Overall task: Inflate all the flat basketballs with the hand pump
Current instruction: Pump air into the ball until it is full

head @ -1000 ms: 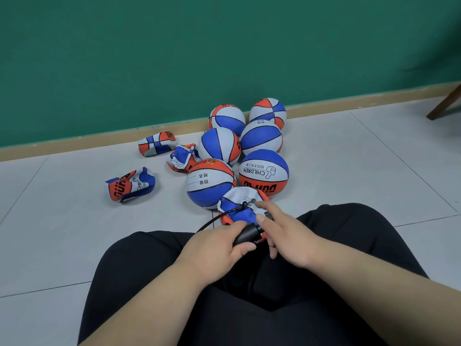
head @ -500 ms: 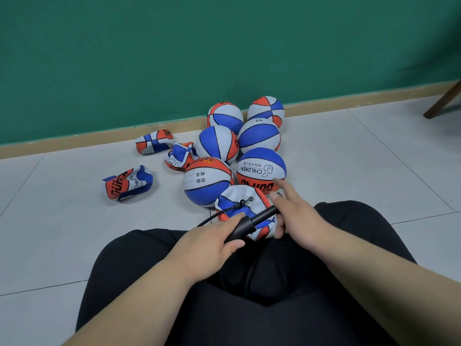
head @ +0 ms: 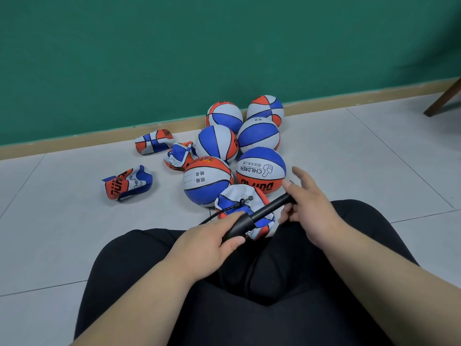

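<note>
Hand pump [head: 260,213]: held over the half-flat basketball [head: 228,201] at the knees, hose reaching its top; left hand [head: 207,243] fingers curled round the barrel; right hand [head: 311,208] fingers pinching the extended handle, forefinger straight; six inflated balls [head: 208,181] just behind that basketball; three crumpled balls [head: 127,182] to its left on the floor [head: 349,158].

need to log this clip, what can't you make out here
Head view:
Handle end of the pump: hidden in the right hand.
Its base: covered by the left hand.
Needle at the flat ball: too small to judge.
The wooden leg: cut by right edge.
</note>
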